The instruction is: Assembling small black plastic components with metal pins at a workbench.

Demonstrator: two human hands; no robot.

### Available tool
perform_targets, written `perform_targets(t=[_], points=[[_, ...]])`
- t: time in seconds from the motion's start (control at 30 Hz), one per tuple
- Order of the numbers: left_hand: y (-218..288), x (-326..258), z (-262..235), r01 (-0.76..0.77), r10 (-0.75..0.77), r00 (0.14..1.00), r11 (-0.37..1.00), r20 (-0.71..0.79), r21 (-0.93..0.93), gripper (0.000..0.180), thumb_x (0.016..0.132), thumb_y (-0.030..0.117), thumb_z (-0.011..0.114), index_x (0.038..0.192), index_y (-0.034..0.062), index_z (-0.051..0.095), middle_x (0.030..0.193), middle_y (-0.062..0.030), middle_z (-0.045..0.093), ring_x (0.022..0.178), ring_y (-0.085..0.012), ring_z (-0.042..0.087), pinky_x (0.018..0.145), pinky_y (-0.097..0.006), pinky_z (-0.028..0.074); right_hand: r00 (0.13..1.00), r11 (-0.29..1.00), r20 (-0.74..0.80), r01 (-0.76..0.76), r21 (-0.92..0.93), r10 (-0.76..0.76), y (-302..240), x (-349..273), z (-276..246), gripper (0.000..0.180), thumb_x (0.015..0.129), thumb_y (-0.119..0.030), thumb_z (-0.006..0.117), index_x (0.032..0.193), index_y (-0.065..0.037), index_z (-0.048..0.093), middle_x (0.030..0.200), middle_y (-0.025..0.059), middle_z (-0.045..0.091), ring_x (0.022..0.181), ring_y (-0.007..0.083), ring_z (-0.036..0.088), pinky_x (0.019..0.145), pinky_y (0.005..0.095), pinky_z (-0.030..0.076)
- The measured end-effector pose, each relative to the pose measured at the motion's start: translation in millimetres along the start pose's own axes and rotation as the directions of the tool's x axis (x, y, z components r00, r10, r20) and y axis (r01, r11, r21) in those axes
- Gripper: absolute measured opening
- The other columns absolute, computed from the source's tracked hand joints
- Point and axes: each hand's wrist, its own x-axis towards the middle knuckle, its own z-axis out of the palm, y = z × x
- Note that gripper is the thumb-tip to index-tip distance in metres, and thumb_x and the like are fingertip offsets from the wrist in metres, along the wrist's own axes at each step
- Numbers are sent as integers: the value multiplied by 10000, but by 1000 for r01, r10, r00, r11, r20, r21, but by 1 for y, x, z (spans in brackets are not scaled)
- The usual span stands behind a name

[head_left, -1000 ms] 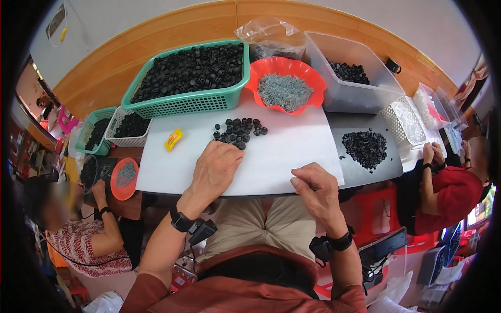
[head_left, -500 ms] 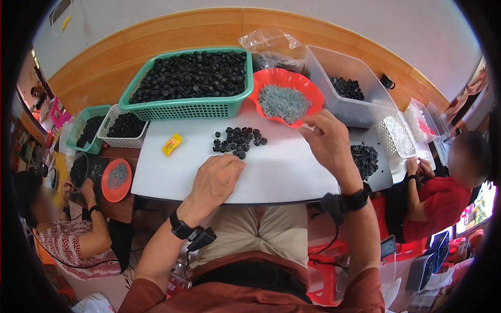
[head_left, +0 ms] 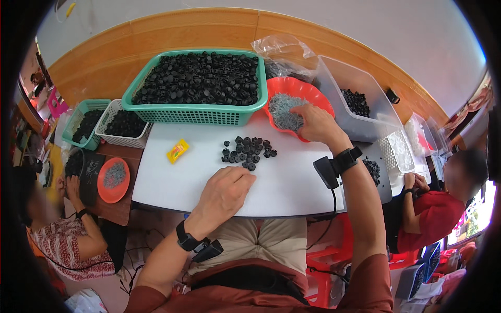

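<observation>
My left hand point(head_left: 222, 194) rests on the white work surface point(head_left: 167, 185), its fingers curled closed; whatever they hold is hidden. Just beyond its fingertips lies a loose cluster of small round black plastic parts point(head_left: 242, 151). My right hand point(head_left: 318, 124) reaches over the near rim of a red scalloped bowl point(head_left: 321, 99). Its fingers look apart, with the tips down in a heap of thin grey metal screws or pins point(head_left: 284, 107). Nothing shows held in that hand.
A green basket point(head_left: 193, 113) of black parts stands at the back, beside a clear plastic bin point(head_left: 339, 112). A yellow packet point(head_left: 178, 151) lies left of the cluster. People sit at both sides, near an orange plate point(head_left: 113, 193) and a white basket point(head_left: 389, 143).
My right hand has moved from the bowl's near rim into the heap of metal pieces. The left hand stays closed by the black parts. The whole view has shifted slightly.
</observation>
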Motion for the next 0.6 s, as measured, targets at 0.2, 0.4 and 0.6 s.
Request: perform_targets(t=[0.2, 0.4, 0.6], points=[[-1, 0, 0, -7, 7, 1000, 1000, -20, -7, 132, 831, 24, 736, 963, 15, 731, 992, -124, 718, 886, -323, 687, 781, -397, 570, 999, 997, -54, 15, 78, -11, 0, 8, 4, 468, 695, -66, 734, 1161, -17, 716, 1089, 219, 714, 1038, 372, 685, 907, 435, 537], [-3, 1, 1, -14, 13, 999, 1000, -34, -20, 110, 816, 9, 744, 926, 15, 741, 977, -116, 721, 870, -309, 694, 768, -387, 575, 999, 985, -50, 22, 172, -14, 6, 10, 2, 307, 694, -72, 736, 992, 0, 740, 996, 208, 728, 978, 373, 693, 865, 432, 542], [-3, 0, 1, -11, 10, 999, 1000, -37, -15, 133, 804, 1, 752, 936, 18, 742, 979, -116, 723, 872, -307, 694, 769, -384, 576, 997, 975, -82, 16, 221, 2, 9, 7, -3, 262, 726, -85, 747, 973, 0, 761, 980, 209, 742, 963, 370, 707, 865, 433, 550]])
